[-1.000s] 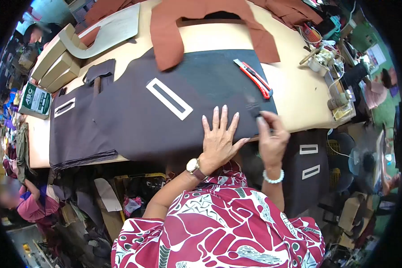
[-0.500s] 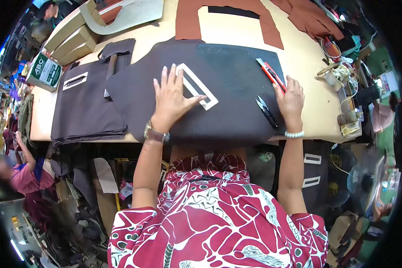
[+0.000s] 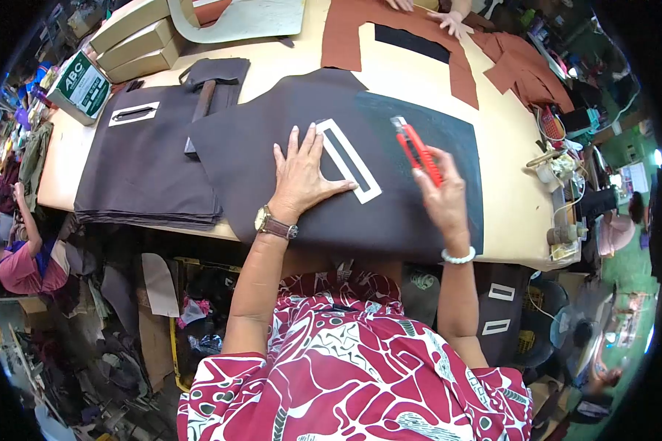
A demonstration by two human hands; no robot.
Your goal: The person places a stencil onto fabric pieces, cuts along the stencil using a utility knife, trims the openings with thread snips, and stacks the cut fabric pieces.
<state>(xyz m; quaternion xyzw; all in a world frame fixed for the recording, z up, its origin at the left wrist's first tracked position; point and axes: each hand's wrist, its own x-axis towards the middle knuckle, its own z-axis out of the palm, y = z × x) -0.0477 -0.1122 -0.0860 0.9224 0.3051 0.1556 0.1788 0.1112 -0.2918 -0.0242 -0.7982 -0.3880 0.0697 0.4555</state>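
Note:
My left hand (image 3: pixel 301 176) lies spread on a dark brown sheet of material (image 3: pixel 261 140). Its thumb tip rests at the lower end of a white rectangular frame (image 3: pixel 371 192) with a long slot, set at a slant on the sheet. Gripped in my right hand (image 3: pixel 446 202) is a red utility knife (image 3: pixel 424 158), raised to the right of the frame and pointing away from me. A dark green cutting mat (image 3: pixel 452 132) shows under the sheet's right side. The thread snips are out of sight.
Stacked dark pieces (image 3: pixel 147 173) lie on the left, with a hammer (image 3: pixel 202 110) on them. Behind stand an ABC box (image 3: pixel 81 87) and cartons (image 3: pixel 136 51). Another person's hand (image 3: pixel 452 23) is over rust-brown pieces (image 3: pixel 342 37). Cluttered small items (image 3: pixel 559 173) sit at the right edge.
My right hand has lifted the utility knife off the mat and brought it left, nearer the frame. My left hand stays spread by the frame. Another person's hands have appeared at the far side.

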